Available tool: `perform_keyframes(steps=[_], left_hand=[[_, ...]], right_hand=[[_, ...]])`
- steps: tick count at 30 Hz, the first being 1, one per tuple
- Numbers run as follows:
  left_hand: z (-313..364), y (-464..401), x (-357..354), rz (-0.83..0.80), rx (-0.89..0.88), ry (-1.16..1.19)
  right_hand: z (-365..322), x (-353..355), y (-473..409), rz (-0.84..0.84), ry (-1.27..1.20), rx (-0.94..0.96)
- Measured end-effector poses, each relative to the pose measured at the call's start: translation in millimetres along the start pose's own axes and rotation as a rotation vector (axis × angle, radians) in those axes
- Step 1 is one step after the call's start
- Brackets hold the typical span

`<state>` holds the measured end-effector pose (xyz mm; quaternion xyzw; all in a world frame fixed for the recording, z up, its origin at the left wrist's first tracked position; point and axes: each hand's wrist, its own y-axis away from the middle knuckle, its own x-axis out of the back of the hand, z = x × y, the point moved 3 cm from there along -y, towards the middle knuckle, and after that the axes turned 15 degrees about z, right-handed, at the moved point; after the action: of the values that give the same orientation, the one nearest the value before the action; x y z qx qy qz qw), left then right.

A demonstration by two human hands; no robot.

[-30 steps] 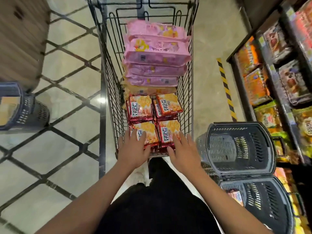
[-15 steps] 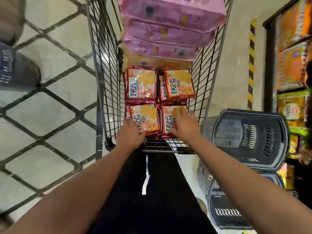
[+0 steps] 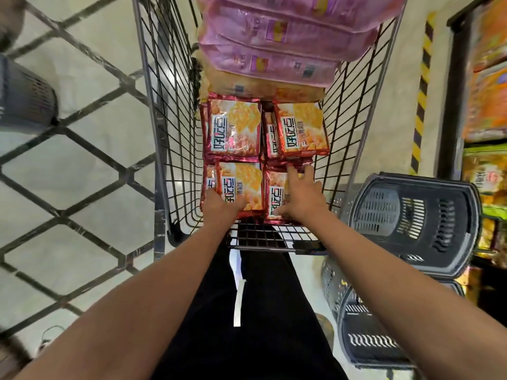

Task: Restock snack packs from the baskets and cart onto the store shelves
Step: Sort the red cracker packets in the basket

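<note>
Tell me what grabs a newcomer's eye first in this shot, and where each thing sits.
The wire shopping cart fills the top centre, with pink snack packs stacked at its far end. Nearer lie red-and-orange cracker packs; the left hand and right hand each rest on one of the nearest packs. At right, stacked dark plastic baskets stand on the floor beside stocked shelves.

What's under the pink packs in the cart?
Under the pink packs a tan pack shows its near edge. The rest of it, and anything deeper in the cart, is covered.
</note>
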<state>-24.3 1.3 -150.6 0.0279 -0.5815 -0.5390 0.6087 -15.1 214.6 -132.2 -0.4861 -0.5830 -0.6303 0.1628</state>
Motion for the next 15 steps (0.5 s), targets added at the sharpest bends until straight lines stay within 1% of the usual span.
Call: perform_keyframes(steps=[3,7,9,12,15], left_hand=[[-3.7,-3.0,9.9,-0.059,0.069,0.068],[-5.1,2.0,23.2,-0.155,0.118,0.232],[-2.6,7.1,31.7,-0.134,0.114,0.318],[0.2,19.1,45.1,-0.091,0.145,0.432],[-3.9,31.8,58.3,-0.07,0.23,0.549]], right_hand=[[2.9,3.1,7.5,0.021,-0.029,-0.035],[10.3,9.1,17.5,0.033,-0.071,-0.064],[11.5,13.7,24.7,0.077,-0.089,-0.062],[9.0,25.3,41.0,0.198,-0.175,-0.051],[8.6,34.1,61.2,0.28,-0.26,-0.104]])
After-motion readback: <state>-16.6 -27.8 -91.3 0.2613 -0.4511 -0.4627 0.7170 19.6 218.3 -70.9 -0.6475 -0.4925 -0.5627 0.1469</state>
